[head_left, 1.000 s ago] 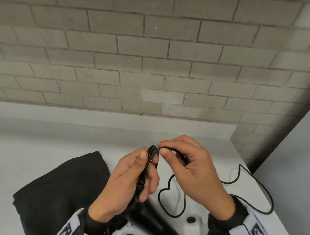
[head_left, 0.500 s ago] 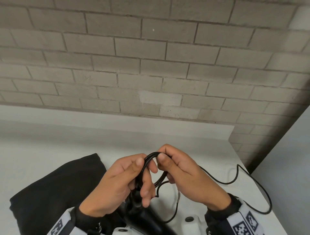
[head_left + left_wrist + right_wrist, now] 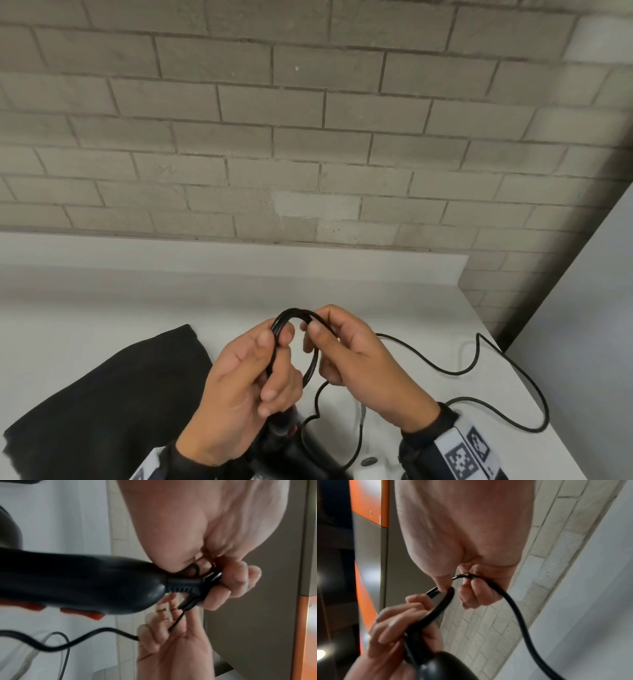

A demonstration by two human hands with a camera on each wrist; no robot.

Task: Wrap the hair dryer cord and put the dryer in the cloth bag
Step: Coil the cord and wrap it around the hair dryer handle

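Note:
A black hair dryer point(image 3: 291, 448) with orange buttons point(image 3: 82, 613) hangs low in the head view, mostly hidden under my hands. Its black cord point(image 3: 479, 363) trails right across the white counter point(image 3: 102, 308). My left hand point(image 3: 253, 377) grips several coiled loops of cord point(image 3: 291, 313) just above the dryer's handle end point(image 3: 185, 586). My right hand point(image 3: 342, 346) pinches the top of the same coil between thumb and fingers, feeding the loose cord point(image 3: 513, 601). The black cloth bag point(image 3: 102, 404) lies flat on the counter to the left.
A grey brick wall point(image 3: 308, 137) rises behind the counter's raised back ledge point(image 3: 239, 260). The counter ends at its right edge point(image 3: 534, 394), beside a grey panel point(image 3: 589, 308). A thin white cable point(image 3: 361, 418) lies near the front edge.
Another loop has been laid onto the coil in my left hand. The slack loop below my right hand has shrunk, and the loose cord now runs straighter to the right.

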